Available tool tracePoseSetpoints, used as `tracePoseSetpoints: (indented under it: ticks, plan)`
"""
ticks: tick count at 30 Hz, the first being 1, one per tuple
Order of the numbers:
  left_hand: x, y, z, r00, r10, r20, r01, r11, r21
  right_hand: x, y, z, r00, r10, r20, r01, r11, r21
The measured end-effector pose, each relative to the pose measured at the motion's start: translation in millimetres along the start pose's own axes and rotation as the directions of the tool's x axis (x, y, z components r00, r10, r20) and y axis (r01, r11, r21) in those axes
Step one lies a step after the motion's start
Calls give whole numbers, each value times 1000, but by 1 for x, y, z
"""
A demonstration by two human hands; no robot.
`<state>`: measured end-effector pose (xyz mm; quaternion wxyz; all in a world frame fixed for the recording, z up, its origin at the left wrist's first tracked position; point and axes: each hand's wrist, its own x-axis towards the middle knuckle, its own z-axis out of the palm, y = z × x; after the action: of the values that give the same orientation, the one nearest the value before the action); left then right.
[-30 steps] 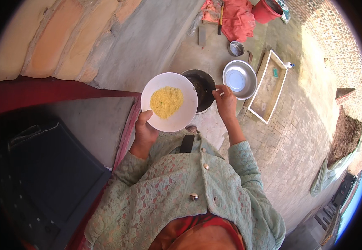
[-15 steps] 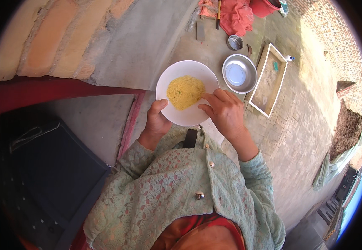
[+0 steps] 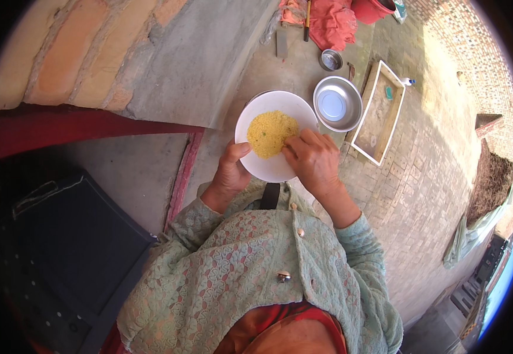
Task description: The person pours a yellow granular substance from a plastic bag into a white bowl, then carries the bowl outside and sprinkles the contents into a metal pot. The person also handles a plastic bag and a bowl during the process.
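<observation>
A white bowl (image 3: 273,169) is held up in front of my body, with a layer of fine yellow grains (image 3: 271,133) in its bottom. A tiny green speck shows among the grains. My left hand (image 3: 232,171) grips the bowl at its lower left side, thumb over the rim and the other fingers hidden beneath. Over the bowl's right side, my right hand (image 3: 317,162) reaches in with bent fingers pinched together at the edge of the grains. What lies between those fingertips is too small or hidden to name.
On the ground beyond stand a metal basin (image 3: 339,101), a small metal bowl (image 3: 331,59) and a white-framed tray (image 3: 384,133). Farther off are a red cloth (image 3: 332,26) and a red bucket (image 3: 371,9). A brick and concrete wall (image 3: 168,65) rises at left, above a dark panel (image 3: 85,236).
The bowl has shifted a little to the right with my left hand. My right hand's fingers now sit farther in over the grains, closer together than before.
</observation>
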<state>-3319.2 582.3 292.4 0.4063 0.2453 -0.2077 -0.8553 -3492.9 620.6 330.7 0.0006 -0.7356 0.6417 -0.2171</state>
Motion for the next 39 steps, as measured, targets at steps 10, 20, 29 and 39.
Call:
tracePoseSetpoints:
  ticks: [10,20,29,39]
  plan:
    - [-3,1,-1,999,38,-22,-38,999,16,-7,6,-4,973,227,33,-223,905,363]
    - [-4,1,-8,996,82,-39,-82,997,-12,-18,27,17,842,502,198,-396,324,859]
    - [-20,7,-25,963,137,-233,-140,990,4,-6,60,37,881,474,2,-403,747,529]
    - [-17,14,-31,972,140,-188,-146,989,-21,4,65,37,906,424,7,-370,782,502]
